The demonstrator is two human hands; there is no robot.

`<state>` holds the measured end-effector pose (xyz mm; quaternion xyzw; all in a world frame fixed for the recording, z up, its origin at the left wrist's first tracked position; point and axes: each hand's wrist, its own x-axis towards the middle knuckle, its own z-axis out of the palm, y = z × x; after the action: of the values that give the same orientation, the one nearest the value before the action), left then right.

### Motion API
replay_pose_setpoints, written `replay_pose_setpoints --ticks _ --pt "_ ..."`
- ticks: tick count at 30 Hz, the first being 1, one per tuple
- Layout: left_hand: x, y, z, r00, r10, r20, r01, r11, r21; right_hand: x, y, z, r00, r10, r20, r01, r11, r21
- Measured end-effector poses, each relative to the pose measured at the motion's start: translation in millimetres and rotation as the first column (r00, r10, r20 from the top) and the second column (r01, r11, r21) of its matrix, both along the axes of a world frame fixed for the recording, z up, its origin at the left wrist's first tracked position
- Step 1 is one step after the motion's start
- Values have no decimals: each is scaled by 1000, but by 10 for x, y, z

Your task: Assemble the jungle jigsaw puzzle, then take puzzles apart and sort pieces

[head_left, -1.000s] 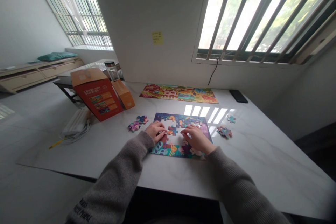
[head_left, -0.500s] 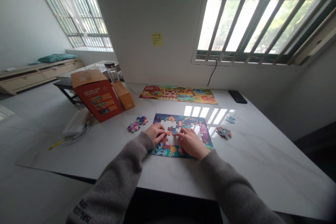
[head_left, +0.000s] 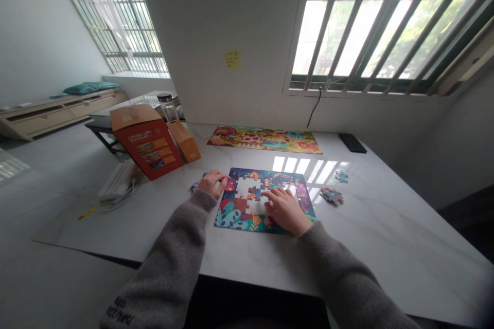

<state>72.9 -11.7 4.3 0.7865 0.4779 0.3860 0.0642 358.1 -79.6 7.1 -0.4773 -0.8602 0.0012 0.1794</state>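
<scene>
Sleeves: from my remote post I see two grey knit sleeves (head_left: 175, 247) reaching over the marbled tabletop (head_left: 247, 257).
Dark-bordered jigsaw (head_left: 234, 214): flat on the tabletop between the hands, partly assembled, white gaps in its middle.
Right hand (head_left: 287, 211): over the jigsaw's right half, fingers loosely spread, index extended; thumb apart from it.
Central piece (head_left: 253, 194): just beside the right index tip; I cannot tell whether they touch.
Left hand (head_left: 213, 183): at the jigsaw's left edge, fingers bent and close together; I cannot tell whether they grip anything.
Loose pieces: one pile (head_left: 195, 185) partly hidden behind the left hand; another pile (head_left: 332, 196) right of the jigsaw, with a single piece (head_left: 341, 176) beyond it.
Puzzle box (head_left: 148, 146): red and orange, tilted, left.
Phone (head_left: 352, 143): black, far right.
Picture strip (head_left: 264, 140): along the wall.
Sticky note (head_left: 232, 60): yellow, on the wall.
</scene>
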Motion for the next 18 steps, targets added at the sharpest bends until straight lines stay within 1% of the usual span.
replay_pose_setpoints --ticks 2,3,4,6,8,10,13,16,18 --pt "-165 40 4 992 122 5 -122 992 -7 7 -1 5 1000 6 1 -6 1000 -5" --pt "-252 56 -2 980 197 9 -197 980 -19 9 -1 3 1000 6 3 -6 1000 -3" --pt "-340 67 -12 960 280 10 -280 959 -38 10 1 0 1000 6 4 -6 1000 1" --pt "-503 72 -39 901 434 -11 -433 896 -95 9 3 -7 1000 1 3 -1 1000 12" --pt "-625 49 -64 852 517 -83 -523 837 -160 5 2 -9 1000 -7 -3 7 1000 20" --pt "-687 3 -85 829 528 -187 -559 800 -217 -1 -3 -4 1000 -5 -6 5 1000 23" --pt "-676 -73 -103 801 498 -332 -584 771 -255 -12 -17 12 1000 7 -6 -7 1000 22" --pt "-622 -112 -104 777 483 -404 -600 762 -243 -23 -29 24 1000 12 -8 -11 1000 14" --pt "-599 -119 -96 777 471 -418 -593 771 -232 -28 -33 26 1000 9 -14 -9 1000 15"
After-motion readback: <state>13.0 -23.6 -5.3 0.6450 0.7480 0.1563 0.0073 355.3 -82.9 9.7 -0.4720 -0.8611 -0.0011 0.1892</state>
